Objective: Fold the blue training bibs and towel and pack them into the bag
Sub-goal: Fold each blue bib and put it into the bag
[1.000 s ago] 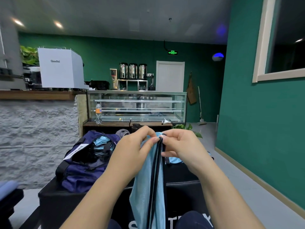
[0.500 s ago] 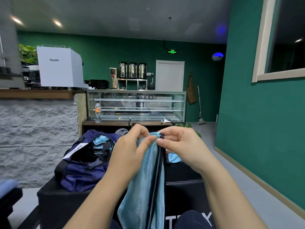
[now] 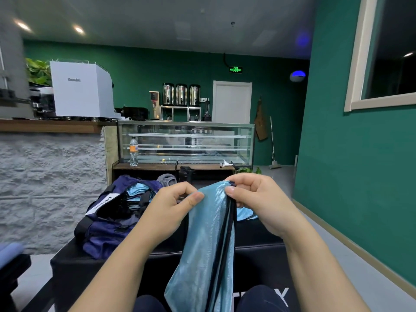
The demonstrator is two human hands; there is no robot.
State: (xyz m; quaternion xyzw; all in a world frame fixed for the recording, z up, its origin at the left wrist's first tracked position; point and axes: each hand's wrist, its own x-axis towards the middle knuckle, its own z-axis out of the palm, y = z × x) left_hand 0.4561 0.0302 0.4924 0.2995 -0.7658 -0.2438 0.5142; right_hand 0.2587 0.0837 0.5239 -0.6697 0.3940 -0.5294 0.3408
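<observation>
Bib (image 3: 202, 239) in shiny light blue hangs in front of the black bench (image 3: 67, 266), held up by its top edge above the person's knees, and it is the landmark for what follows. Left of the bib, the left hand (image 3: 171, 208) pinches the upper left corner between thumb and curled fingers; right of the bib's top, the right hand (image 3: 258, 201) pinches the other corner, where a dark trim (image 3: 227, 233) runs down the bib's right edge. The two hands are close together, so the top edge is bunched and the cloth falls in a narrow, slightly twisted drape that widens toward its lower end. Its weave shows fine vertical ribbing and a sheen. Left of the bib and behind the left hand, the navy bag (image 3: 108, 219) sits on the bench with its mouth open and more light blue fabric (image 3: 135, 192) showing inside. Just right of the bib, behind the right hand, another piece of light blue cloth (image 3: 244, 213) lies on the bench top. Beyond the bib stands a glass display case (image 3: 186, 143) with a bottle (image 3: 133, 152) at its left end. Far right of the bib, open grey floor (image 3: 337, 255) runs along a green wall (image 3: 349, 176); far left, a rough stone counter front (image 3: 49, 188) closes that side.
</observation>
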